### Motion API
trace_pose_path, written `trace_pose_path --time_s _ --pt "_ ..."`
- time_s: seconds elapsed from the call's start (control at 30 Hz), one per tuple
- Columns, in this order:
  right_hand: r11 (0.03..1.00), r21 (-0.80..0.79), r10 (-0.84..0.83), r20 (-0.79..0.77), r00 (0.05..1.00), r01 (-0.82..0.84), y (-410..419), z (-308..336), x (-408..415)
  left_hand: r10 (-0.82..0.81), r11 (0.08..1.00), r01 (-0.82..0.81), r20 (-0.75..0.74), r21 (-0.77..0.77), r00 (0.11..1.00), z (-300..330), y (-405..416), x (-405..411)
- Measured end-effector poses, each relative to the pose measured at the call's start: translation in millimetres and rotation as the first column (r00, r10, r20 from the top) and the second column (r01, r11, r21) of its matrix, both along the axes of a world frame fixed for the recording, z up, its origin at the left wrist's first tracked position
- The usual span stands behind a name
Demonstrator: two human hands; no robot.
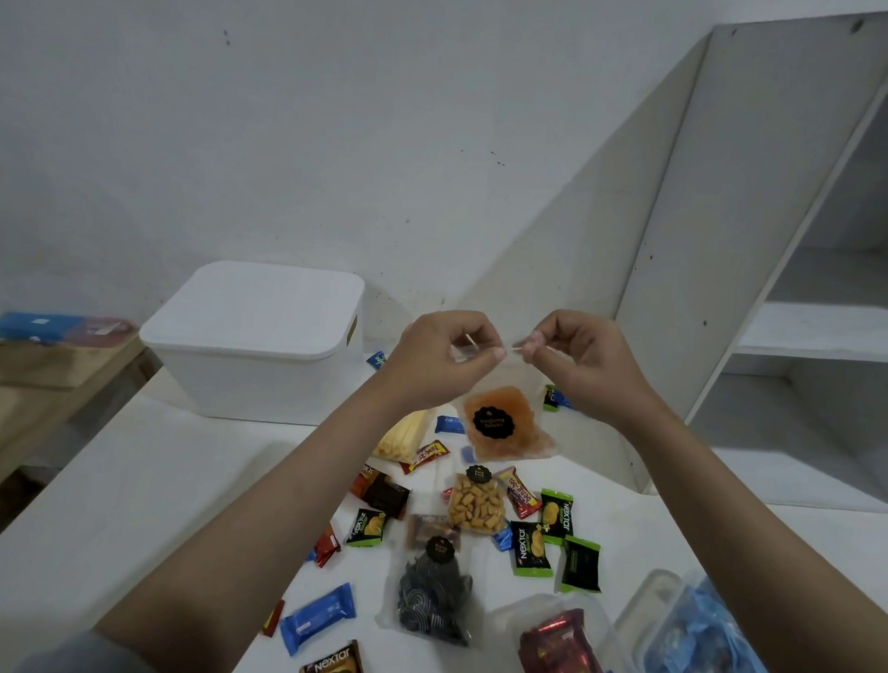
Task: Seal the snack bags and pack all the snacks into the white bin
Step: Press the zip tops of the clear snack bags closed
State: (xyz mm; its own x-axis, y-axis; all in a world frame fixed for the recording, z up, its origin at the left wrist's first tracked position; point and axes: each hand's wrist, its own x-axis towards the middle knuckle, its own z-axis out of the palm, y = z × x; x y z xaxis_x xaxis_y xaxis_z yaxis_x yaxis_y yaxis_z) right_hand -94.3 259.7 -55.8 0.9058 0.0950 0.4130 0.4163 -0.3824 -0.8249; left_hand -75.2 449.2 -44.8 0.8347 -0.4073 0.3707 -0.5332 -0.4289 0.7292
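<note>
A clear zip bag of orange chips [501, 425] with a round black label hangs in the air above the table. My left hand [438, 359] and my right hand [579, 359] pinch its top strip from either side. The white bin [256, 347] stands at the back left with its lid on. On the table below lie a bag of golden pillow snacks [476, 502], a bag of dark striped snacks [433, 595] and a bag of pale yellow sticks [403, 437]. Several small wrapped snacks, green Nextar packs [530, 549] and a blue bar [317, 617] among them, are scattered around.
A white shelf unit [743, 280] leans up at the right. Clear plastic tubs [693, 642] with red and blue wrapped snacks sit at the front right. A wooden bench [27, 397] holding blue packs stands at the left, beyond the table edge.
</note>
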Motion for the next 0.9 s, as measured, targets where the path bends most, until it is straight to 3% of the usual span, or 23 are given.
trace_pose_path --time_s 0.13,0.27,0.5,0.9 --pt "0.993 0.112 -0.031 -0.013 0.999 0.032 -4.2 0.7 -2.1 0.014 0.997 -0.023 -0.116 -0.076 0.993 -0.1 9.0 5.0" --pt "0.982 0.182 -0.051 -0.042 0.998 0.057 -11.8 -1.0 -7.1 -0.062 0.965 -0.005 -0.25 -0.262 0.966 -3.5 21.0 8.8" --pt "0.993 -0.108 -0.049 -0.046 0.998 0.044 -7.2 1.1 -11.6 -0.112 0.931 0.003 -0.276 -0.365 0.955 -7.0 15.9 3.2" --pt "0.972 -0.225 -0.083 -0.04 0.996 0.072 -1.6 12.8 -14.9 -0.035 0.872 -0.145 -0.355 -0.468 0.934 -11.8 15.6 0.5"
